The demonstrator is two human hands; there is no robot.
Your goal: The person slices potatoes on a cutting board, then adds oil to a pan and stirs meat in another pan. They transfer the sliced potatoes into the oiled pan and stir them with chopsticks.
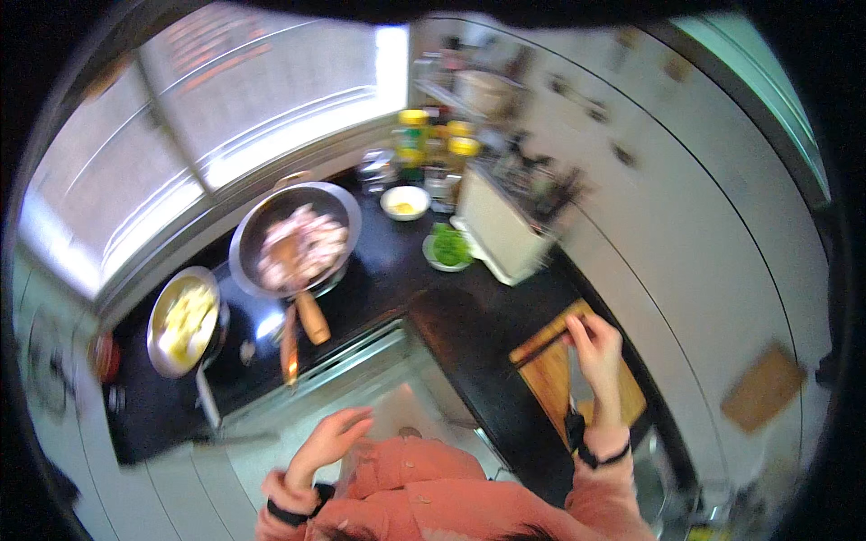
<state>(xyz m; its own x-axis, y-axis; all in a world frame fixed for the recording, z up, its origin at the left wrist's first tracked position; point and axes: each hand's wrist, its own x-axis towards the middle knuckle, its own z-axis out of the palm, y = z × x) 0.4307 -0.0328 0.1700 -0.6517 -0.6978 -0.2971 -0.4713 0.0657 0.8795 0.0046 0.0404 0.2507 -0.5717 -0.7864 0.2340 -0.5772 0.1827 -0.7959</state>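
Observation:
My left hand (330,442) hangs in front of my body, fingers stretched out and holding nothing. Over the wooden cutting board (541,389) on the right, my right hand (597,353) has its thumb and fingertips brought together near the board's far edge. A thin dark strip runs toward those fingertips; whether they grip it is blurred. Beside the hand, a knife (580,386) with a dark handle lies on the board, its blade partly hidden by the hand. At the left, a wok (352,236) holds pale pinkish meat pieces (316,236) and a wooden-handled spatula (289,347).
A pan (162,356) of yellow chunks stands left of the wok. Behind are a bowl (405,215) with something yellow, a bowl of chopped greens (449,245), yellow-capped bottles (412,144) and a cream utensil holder (501,225). The dark counter's edge borders my body.

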